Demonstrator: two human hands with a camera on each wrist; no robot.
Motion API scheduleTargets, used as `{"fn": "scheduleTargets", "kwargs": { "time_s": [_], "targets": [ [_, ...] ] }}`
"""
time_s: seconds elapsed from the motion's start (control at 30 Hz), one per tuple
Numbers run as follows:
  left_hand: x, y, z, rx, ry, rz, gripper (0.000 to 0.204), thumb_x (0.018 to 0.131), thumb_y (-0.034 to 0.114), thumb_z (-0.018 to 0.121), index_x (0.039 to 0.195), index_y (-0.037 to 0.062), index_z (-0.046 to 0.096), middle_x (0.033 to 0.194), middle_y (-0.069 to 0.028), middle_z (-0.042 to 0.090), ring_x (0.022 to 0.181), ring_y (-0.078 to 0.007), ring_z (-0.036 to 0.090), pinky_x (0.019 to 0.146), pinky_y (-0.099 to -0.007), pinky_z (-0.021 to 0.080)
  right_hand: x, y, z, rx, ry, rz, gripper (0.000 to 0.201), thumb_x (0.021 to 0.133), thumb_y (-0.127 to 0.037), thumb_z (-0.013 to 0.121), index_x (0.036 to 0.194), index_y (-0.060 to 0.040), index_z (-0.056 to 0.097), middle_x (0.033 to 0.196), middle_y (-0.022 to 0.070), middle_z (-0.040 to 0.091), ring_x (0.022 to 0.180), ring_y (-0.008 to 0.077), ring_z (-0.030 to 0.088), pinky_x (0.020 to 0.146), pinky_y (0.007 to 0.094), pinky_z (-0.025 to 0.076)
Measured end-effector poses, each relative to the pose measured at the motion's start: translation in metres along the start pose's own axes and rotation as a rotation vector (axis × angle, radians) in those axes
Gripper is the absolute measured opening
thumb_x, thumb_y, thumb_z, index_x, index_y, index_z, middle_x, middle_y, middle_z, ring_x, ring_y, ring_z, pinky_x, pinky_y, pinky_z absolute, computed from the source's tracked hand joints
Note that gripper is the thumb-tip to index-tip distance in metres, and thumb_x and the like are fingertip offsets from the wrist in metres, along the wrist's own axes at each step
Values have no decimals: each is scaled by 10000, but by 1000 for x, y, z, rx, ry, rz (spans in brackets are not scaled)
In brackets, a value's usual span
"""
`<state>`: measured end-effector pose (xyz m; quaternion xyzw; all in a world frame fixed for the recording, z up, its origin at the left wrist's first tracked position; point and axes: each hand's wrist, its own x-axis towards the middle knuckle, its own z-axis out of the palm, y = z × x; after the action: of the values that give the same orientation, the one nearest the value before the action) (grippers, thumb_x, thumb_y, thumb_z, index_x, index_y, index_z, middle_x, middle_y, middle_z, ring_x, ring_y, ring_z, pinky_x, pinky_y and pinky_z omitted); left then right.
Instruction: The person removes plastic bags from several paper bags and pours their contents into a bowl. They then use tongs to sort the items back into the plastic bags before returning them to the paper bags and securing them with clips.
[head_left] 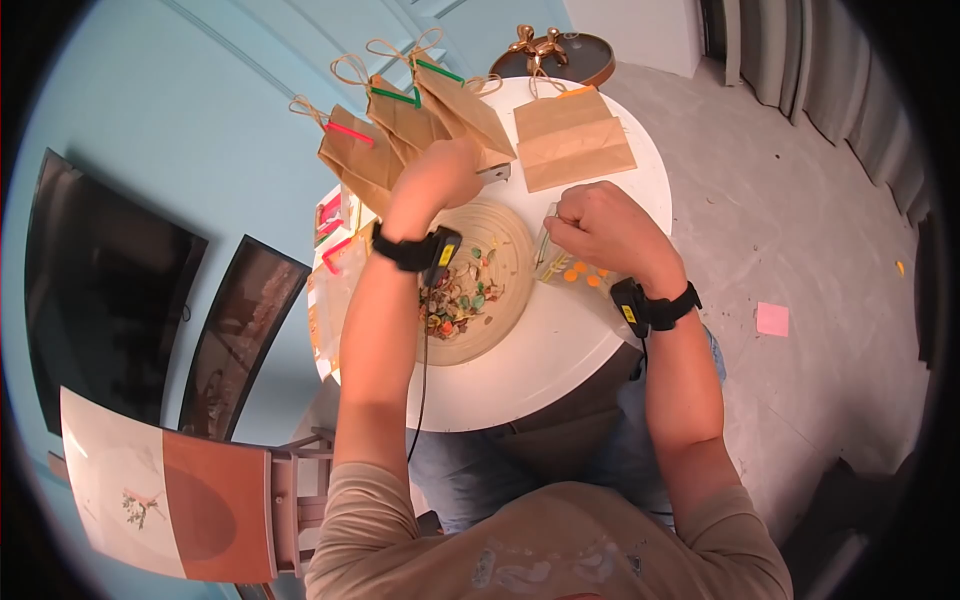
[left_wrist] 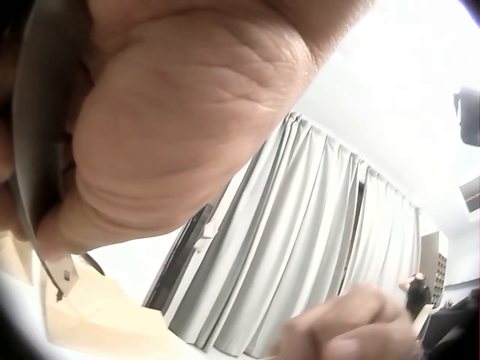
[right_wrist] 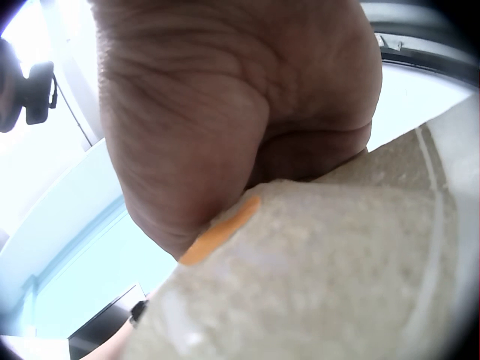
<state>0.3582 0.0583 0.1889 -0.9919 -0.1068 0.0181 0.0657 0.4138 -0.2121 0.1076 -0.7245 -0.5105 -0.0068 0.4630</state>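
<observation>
My left hand (head_left: pixel 437 180) is raised above the far rim of a round pale tray (head_left: pixel 513 235) and grips a narrow grey metal tool (head_left: pixel 495 174). In the left wrist view the tool (left_wrist: pixel 45 105) runs past my palm to a pale tip with a small square hole. Most of it is hidden by the hand. Dried petals and leaves (head_left: pixel 460 300) lie scattered in the tray. Right of the tray, my right hand (head_left: pixel 600 228) pinches the top edge of a translucent packet (head_left: pixel 565 268) with orange spots and a leaf print. Close up, the packet (right_wrist: pixel 315 255) bears an orange mark.
Several brown paper bags (head_left: pixel 455 105) with twine handles and coloured strips stand at the back of the round white table (head_left: pixel 520 390). Another paper bag (head_left: pixel 575 145) lies flat at the back right. More packets (head_left: pixel 335 270) sit along the left edge. Behind is a side table (head_left: pixel 590 60).
</observation>
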Motion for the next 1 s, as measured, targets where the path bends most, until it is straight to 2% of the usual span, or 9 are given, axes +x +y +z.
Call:
{"fn": "scheduleTargets", "kwargs": {
  "time_s": [0.13,0.23,0.27,0.37,0.4,0.53,0.7,0.9,1.0],
  "targets": [
    [-71,16,-39,-356,-104,-68,257,948,202,775,998,-47,816,830,-237,753,735,-348,728,691,-458,558,1,-3,1,-9,15,4,356,951,-201,679,740,84,668,766,260,661,721,442,640,722,542,516],
    [-103,21,-22,-632,-145,21,288,964,237,799,983,-50,801,745,-191,714,641,-275,624,650,-425,516,2,-8,3,31,38,6,342,951,-201,688,750,76,680,783,256,677,746,446,649,731,541,520],
    [-115,34,-26,-638,-163,15,313,970,264,806,1000,-48,801,708,-171,685,630,-231,609,652,-406,516,2,-9,3,51,50,3,337,951,-201,692,754,72,684,787,254,681,753,447,651,733,540,522],
    [-132,30,-17,-551,-115,-55,339,971,286,813,1025,-48,807,710,-158,676,650,-190,602,663,-389,515,2,-15,0,26,58,8,326,948,-201,704,760,66,691,781,243,689,755,440,653,731,534,524],
    [-140,24,-16,-597,-110,-146,374,969,316,821,1060,-47,814,730,-167,689,672,-194,632,675,-381,522,2,-18,0,20,64,8,326,950,-198,706,757,64,687,779,237,690,751,436,651,727,530,523],
    [-180,-27,10,-653,131,-233,425,968,334,825,1086,-74,813,721,-184,674,653,-226,619,653,-390,503,3,-29,2,0,86,-87,330,961,-191,714,741,51,674,766,208,679,733,412,648,710,512,523],
    [-223,-78,39,-512,83,-457,409,973,314,836,1051,-88,815,731,-225,686,646,-261,640,648,-430,508,3,-45,17,-23,121,-257,328,974,-187,717,736,35,680,757,174,660,733,385,658,702,492,538],
    [-262,-82,60,-530,-6,-559,386,980,312,827,1017,-71,841,774,-262,744,673,-308,708,685,-449,547,6,-46,33,-79,87,-247,302,964,-173,712,741,29,694,762,169,664,760,380,675,722,494,553],
    [-272,-76,64,-459,-54,-562,380,971,310,814,1041,-62,845,844,-288,774,775,-399,773,753,-480,588,8,-47,33,-82,76,-240,297,958,-167,705,736,29,695,764,172,665,763,381,674,729,497,551]
  ]
}}
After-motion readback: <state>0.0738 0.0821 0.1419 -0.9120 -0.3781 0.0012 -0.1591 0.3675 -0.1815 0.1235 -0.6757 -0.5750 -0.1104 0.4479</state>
